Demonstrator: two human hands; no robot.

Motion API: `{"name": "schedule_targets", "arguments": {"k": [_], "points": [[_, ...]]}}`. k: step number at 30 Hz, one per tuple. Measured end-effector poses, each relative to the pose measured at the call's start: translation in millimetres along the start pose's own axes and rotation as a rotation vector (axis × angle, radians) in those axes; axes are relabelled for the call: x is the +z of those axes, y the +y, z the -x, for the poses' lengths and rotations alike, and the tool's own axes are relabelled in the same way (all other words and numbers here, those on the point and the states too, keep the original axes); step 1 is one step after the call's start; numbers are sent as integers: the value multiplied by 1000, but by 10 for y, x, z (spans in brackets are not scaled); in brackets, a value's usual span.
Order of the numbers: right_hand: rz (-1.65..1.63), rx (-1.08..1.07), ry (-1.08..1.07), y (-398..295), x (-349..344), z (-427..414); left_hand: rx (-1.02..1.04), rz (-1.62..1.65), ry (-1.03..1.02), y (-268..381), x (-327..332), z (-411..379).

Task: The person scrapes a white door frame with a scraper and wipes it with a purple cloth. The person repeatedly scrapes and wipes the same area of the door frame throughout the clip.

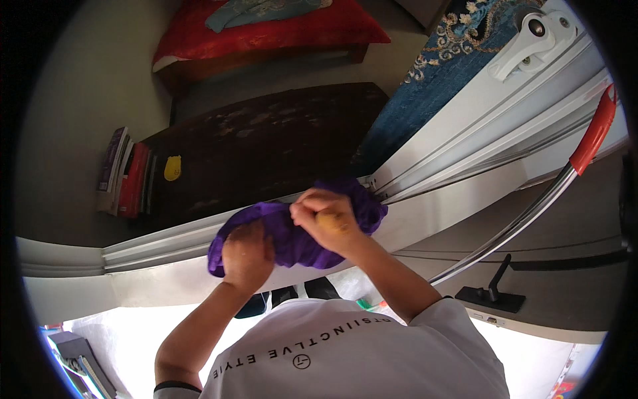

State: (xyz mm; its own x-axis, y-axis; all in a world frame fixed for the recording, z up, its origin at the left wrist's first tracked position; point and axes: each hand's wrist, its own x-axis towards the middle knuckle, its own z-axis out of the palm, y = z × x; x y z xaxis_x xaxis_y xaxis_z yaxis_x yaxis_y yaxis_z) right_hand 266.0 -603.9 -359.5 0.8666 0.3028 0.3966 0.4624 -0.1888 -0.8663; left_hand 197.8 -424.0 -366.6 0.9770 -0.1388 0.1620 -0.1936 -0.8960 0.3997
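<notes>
A crumpled purple cloth lies bunched over the white window sill and its sliding track, in front of my body. My left hand grips the cloth near its left end, fingers curled down into it. Closed in a fist, my right hand holds the cloth towards its right part; a yellow patch shows on the back of this hand. The cloth's right end reaches the corner where the sill meets the white window frame. Folds and fingers hide part of the track underneath.
Beyond the sill stands a dark, worn tabletop with upright books and a yellow item. A bed with a red cover is behind. At right are a blue curtain, a white window handle and a red-gripped metal pole.
</notes>
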Motion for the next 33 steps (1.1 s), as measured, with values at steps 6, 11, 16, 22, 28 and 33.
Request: {"name": "schedule_targets", "arguments": {"k": [6,11,16,22,28,33], "points": [[-143,-90,53,-310,-626,161,-15,41,36,402,147,-196],[-290,-276,282,-354,-810,259,-40,74,32,540,102,-219],[-501,-328,491,-466,-834,278,-95,165,-34,614,37,-236],[-182,-211,431,-260,-789,328,-64,190,-8,684,96,-242],[-196,-135,584,-13,-454,333,-35,297,15,705,220,-311],[-357,-9,674,-46,-339,289,-119,444,-45,646,241,-398]]}}
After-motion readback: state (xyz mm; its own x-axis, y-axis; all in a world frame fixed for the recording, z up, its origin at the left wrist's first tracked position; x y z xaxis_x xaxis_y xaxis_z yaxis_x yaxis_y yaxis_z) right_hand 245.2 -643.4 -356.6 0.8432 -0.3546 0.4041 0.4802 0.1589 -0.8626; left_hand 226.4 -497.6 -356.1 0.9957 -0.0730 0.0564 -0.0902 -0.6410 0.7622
